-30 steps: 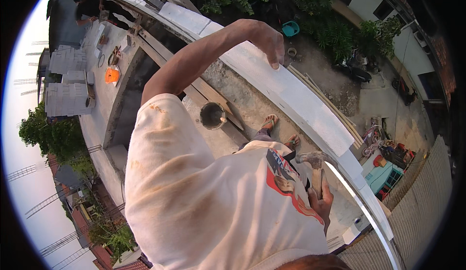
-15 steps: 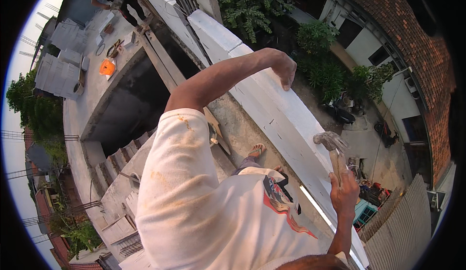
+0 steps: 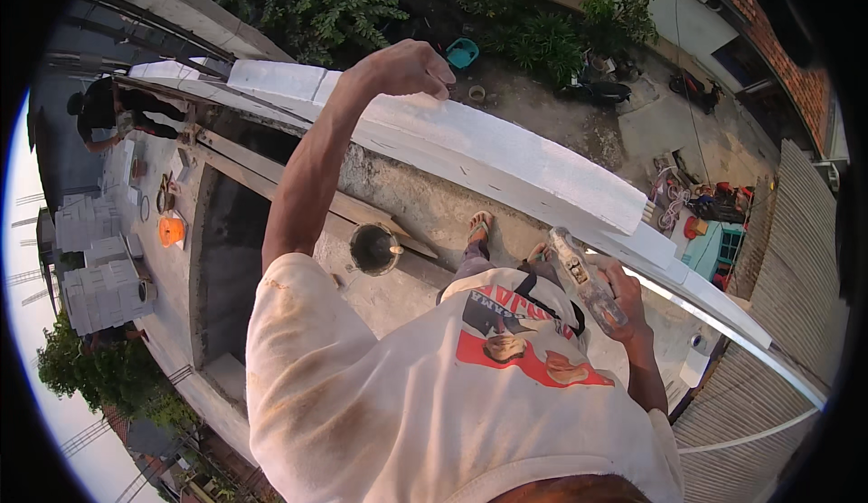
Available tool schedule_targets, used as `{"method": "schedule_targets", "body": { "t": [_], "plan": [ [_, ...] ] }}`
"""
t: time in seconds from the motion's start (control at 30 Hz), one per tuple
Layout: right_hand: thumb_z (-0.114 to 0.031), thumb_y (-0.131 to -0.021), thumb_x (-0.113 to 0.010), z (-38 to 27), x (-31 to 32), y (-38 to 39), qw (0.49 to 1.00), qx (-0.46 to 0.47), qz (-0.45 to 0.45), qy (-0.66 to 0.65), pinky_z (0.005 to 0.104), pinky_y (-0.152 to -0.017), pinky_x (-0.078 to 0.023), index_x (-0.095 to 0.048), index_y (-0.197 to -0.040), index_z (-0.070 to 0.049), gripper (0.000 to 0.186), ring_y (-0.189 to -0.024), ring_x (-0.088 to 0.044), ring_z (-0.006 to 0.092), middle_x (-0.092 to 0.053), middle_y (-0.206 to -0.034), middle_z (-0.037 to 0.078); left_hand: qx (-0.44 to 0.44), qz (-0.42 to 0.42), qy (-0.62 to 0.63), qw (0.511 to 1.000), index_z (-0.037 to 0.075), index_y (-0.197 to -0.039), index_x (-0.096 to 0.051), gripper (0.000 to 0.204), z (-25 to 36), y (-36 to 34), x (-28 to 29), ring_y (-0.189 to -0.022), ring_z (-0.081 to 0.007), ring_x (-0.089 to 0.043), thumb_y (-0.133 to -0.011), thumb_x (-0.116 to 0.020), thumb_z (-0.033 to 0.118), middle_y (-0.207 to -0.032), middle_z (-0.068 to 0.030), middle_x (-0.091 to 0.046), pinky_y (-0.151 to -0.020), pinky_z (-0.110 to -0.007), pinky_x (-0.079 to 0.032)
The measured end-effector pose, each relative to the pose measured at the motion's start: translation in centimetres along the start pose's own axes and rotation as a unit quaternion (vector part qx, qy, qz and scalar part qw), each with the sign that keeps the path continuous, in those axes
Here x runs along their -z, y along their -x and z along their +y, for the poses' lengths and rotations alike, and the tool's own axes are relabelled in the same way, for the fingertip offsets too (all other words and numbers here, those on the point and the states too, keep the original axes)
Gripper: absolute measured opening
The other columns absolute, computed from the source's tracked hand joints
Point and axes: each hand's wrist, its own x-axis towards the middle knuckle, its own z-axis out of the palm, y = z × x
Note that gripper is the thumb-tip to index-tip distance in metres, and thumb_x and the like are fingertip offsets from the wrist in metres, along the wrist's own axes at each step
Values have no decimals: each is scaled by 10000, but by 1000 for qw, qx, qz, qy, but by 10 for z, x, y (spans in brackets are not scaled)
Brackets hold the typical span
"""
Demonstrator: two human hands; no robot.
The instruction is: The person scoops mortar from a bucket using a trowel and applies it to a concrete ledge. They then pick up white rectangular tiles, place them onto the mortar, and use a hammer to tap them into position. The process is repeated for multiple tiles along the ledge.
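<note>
My right hand [image 3: 622,295] is wrapped around a mortar-crusted hammer [image 3: 579,272], its dirty head tilted up beside my shirt on the near side of the wall. Bent at the wrist, my left hand [image 3: 405,69] is at the wall's top far edge, its fingers curled and thumb pointing down; what they hold, if anything, is hidden. Between the two hands runs a long white block [image 3: 515,155] on top of the low white wall [image 3: 434,164]. Whether my left hand presses on it I cannot tell.
A dark bucket [image 3: 372,250] stands near my sandalled feet. Wooden planks [image 3: 244,168] border a dark floor opening [image 3: 231,268]. An orange container [image 3: 171,230] and stacked pale blocks [image 3: 95,295] lie left. Another person [image 3: 127,114] bends at the far left. Beyond the wall, the ground drops to a yard.
The view has swung, bringing the bucket and more of the floor into sight. My right hand has drawn the hammer off the wall's top toward my body. My left hand stays bent at the wall.
</note>
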Motion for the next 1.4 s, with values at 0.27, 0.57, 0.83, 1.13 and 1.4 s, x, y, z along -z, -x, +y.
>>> {"method": "schedule_targets", "body": {
  "t": [0.27, 0.57, 0.83, 1.13, 1.4],
  "plan": [
    [-266, -895, -807, 196, -72, 212, 909, -368, 173, -96, 421, -688, -532, -702, -1100, -36, 326, -763, -725, 331, -723, -842, 188, -211, -43, 577, 787, -10, -1075, -751, 395, 41, 140, -102, -558, -185, -661, -883, -850, 322, -579, -40, -635, -792, -441, -629],
    [-269, -847, -828, 332, 46, 281, 902, -311, 225, 199, 489, -755, -563, -701, -1138, -106, 357, -884, -730, 378, -741, -927, 134, 392, -173, 423, 799, 39, -1584, -422, 792, 101, 144, -432, -1296, -291, -611, -996, -715, 481, -1410, -131, -631, -1085, -529, -449],
    [-275, -831, -848, 487, 117, 257, 911, -203, 86, 348, 466, -899, -558, -693, -1273, -141, 486, -1072, -715, 313, -745, -1169, 89, 365, -141, 596, 701, 4, -1600, -408, 684, 176, 180, -536, -1332, -322, -595, -1059, -598, 375, -1465, -177, -613, -1111, -469, -481],
    [-11, -858, -757, 541, 148, 242, 916, -193, -80, 341, 506, -1116, -461, -564, -1428, -64, 604, -1330, -530, 423, -568, -1370, 220, 439, -53, 580, 685, 12, -1601, -414, 744, 230, 252, -602, -1421, -346, -541, -990, -618, 386, -1585, -190, -498, -1119, -510, -509],
    [34, -875, -659, 577, 144, 245, 875, -231, -125, 406, 511, -1100, -474, -534, -1444, -47, 588, -1321, -538, 432, -588, -1332, 237, 445, -21, 601, 663, 33, -1625, -375, 863, 275, 300, -689, -1373, -401, -575, -973, -658, 523, -1518, -245, -563, -1098, -536, -515]
  ]
}}
